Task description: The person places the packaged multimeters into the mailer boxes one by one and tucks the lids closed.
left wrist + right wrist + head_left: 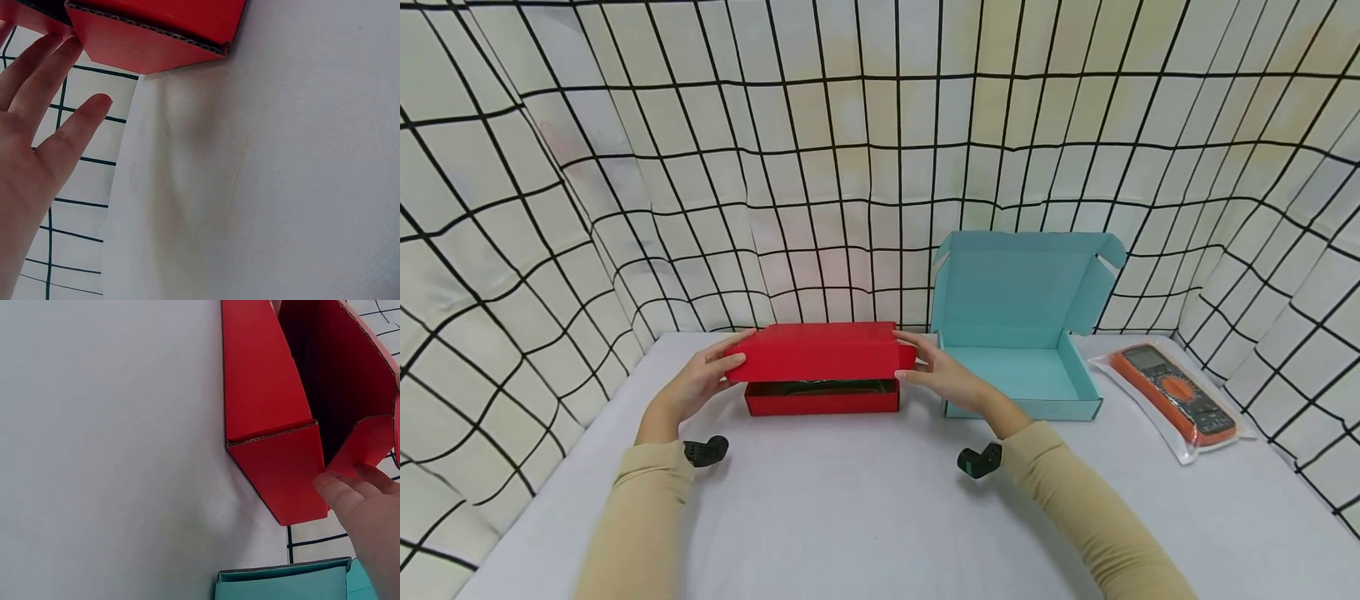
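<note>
A red cardboard box (pixel 823 403) stands on the table with its lid (pixel 820 354) partly lowered, a gap left along the front. Something dark shows inside through that gap, too little to tell its kind. My left hand (pixel 703 379) touches the lid's left side; in the left wrist view its fingers (pixel 47 81) lie extended along the red side flap, the thumb held apart. At the lid's right end is my right hand (pixel 943 375), its fairly straight fingers (pixel 350 490) against the side flap in the right wrist view.
An open light-blue cardboard box (pixel 1022 371) stands right of the red one, its lid raised. Farther right lies an orange and black multimeter (pixel 1176 392) in a clear plastic bag. Black-gridded white cloth (pixel 880 175) surrounds the white table (pixel 850 508).
</note>
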`<state>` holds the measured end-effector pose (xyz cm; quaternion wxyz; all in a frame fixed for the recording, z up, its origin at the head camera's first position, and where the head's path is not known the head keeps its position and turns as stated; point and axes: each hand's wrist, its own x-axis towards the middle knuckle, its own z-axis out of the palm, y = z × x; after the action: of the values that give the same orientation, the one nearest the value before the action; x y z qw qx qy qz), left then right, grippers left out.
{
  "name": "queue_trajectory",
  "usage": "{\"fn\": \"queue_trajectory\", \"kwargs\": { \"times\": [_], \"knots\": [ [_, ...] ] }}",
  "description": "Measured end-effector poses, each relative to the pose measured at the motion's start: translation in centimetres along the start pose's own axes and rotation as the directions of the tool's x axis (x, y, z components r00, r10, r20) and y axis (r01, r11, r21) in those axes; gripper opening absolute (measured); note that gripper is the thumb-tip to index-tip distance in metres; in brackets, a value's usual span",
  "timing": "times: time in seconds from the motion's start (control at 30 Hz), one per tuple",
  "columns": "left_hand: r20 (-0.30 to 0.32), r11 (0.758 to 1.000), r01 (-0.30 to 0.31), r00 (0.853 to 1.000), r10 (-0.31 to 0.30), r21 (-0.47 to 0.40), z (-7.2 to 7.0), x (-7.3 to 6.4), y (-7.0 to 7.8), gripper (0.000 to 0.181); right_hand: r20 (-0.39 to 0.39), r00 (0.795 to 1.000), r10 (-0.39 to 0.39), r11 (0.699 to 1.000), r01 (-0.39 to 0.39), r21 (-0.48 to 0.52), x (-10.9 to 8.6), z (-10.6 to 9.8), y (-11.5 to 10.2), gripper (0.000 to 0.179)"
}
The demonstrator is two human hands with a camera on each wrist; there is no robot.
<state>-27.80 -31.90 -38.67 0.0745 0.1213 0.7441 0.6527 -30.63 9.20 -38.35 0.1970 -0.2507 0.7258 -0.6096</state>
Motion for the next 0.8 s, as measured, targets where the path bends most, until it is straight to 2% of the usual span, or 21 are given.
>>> {"fn": "queue_trajectory", "kwargs": {
  "times": [0.13, 0.37, 0.47, 0.6, 0.8],
  "knots": [
    [0.006, 0.998, 0.009, 1.000, -0.009, 0.062, 0.2, -0.1, 0.5, 0.068, 0.003, 1.000, -0.003, 1.000, 0.003, -0.021, 0.0, -0.1, 0.2, 0.074],
    [0.015, 0.986, 0.025, 0.999, -0.028, 0.162, 0.4, -0.1, 1.1, 0.077, -0.070, 0.996, 0.048, 0.980, -0.061, -0.190, 0.4, 0.5, 0.0, 0.082],
    [0.030, 0.974, 0.030, 0.999, -0.038, 0.223, 0.4, 0.1, 1.1, 0.078, -0.093, 0.994, 0.060, 0.969, -0.080, -0.232, 0.5, 0.8, -0.2, 0.085],
    [0.031, 0.954, 0.045, 0.998, -0.057, 0.295, 0.5, 0.2, 1.2, 0.079, -0.099, 0.994, 0.055, 0.968, -0.077, -0.240, 0.7, 1.1, -0.1, 0.085],
    [0.025, 0.927, 0.063, 0.997, -0.077, 0.369, 0.7, 0.4, 1.2, 0.085, -0.065, 0.996, 0.054, 0.969, -0.068, -0.237, 0.7, 1.3, 0.0, 0.086]
  ]
}}
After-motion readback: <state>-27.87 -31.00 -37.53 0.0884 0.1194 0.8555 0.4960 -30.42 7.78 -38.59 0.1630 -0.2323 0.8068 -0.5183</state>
